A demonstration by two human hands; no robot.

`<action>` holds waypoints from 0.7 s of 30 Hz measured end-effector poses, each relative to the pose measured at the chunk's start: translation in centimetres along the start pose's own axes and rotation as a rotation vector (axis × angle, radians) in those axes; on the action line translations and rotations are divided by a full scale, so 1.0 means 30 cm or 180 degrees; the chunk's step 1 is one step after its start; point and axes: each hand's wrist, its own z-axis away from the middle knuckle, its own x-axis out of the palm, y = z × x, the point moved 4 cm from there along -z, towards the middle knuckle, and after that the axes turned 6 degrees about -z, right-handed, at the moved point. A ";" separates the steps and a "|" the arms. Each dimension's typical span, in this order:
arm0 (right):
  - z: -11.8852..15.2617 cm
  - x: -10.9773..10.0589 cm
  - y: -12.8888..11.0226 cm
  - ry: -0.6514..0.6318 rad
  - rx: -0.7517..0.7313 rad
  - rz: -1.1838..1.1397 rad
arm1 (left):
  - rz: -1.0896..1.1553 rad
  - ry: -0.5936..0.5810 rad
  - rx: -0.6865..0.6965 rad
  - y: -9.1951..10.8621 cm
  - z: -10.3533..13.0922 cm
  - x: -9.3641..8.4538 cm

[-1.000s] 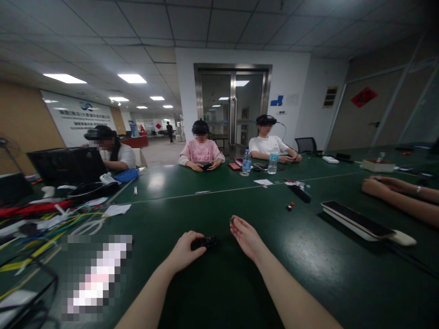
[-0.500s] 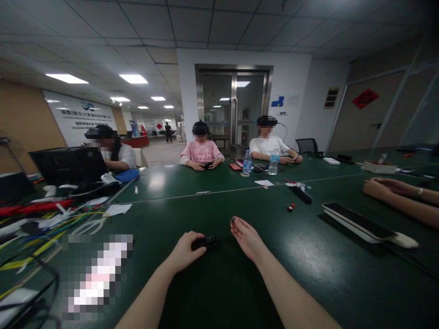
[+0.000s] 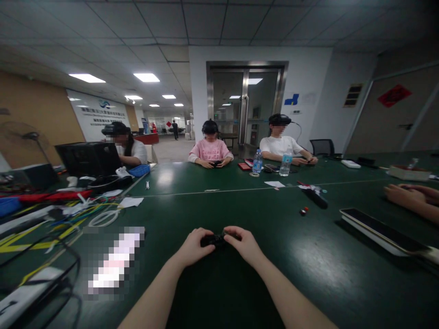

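A small black oblong device (image 3: 216, 240) lies low over the green table, directly in front of me. My left hand (image 3: 192, 247) is closed round its left end, thumb along the near side and fingers at the far side. At the device's right end is my right hand (image 3: 244, 244), with thumb and index finger pinched together. A tiny dark piece shows between those fingertips; its kind is too small to make out. Whether that piece touches the device or is set into it, I cannot tell.
A phone (image 3: 380, 228) rests on a white block at right, near another person's hands (image 3: 404, 196). Tangled cables (image 3: 73, 214) and a blurred-out flat item (image 3: 116, 260) lie left. Two bottles (image 3: 285, 164) stand across the table (image 3: 178, 205), before seated people.
My right hand has come down and inward with the small dark piece, from apart to the device's right end. My left hand keeps its hold. The camera has turned slightly left.
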 end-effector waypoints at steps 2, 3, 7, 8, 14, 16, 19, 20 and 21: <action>0.009 0.011 -0.014 -0.0031 -0.0076 0.0268 | -0.0002 -0.0008 -0.0011 -0.005 0.000 0.003; 0.012 0.014 -0.020 -0.0015 -0.0091 0.0363 | -0.0010 -0.0015 -0.0002 -0.006 0.000 0.004; 0.019 0.028 -0.037 -0.0038 -0.0114 0.0687 | -0.0058 -0.0005 0.0092 -0.005 0.001 0.005; 0.020 0.036 -0.040 -0.0122 -0.0142 0.0794 | -0.0069 0.0007 0.0106 -0.005 0.001 0.005; 0.026 0.067 -0.061 -0.0493 -0.0280 0.1370 | -0.0027 -0.0007 0.0131 -0.009 -0.002 0.012; 0.029 0.065 -0.064 -0.0482 -0.0259 0.1402 | -0.0047 0.0024 0.0137 -0.011 -0.004 0.014; 0.034 0.061 -0.067 -0.0458 -0.0253 0.1393 | -0.0052 0.0025 0.0127 -0.015 -0.006 0.017; 0.035 0.061 -0.067 -0.0466 -0.0266 0.1410 | -0.0044 0.0021 0.0123 -0.015 -0.006 0.017; 0.036 0.061 -0.067 -0.0481 -0.0287 0.1441 | -0.0038 0.0025 0.0124 -0.015 -0.006 0.016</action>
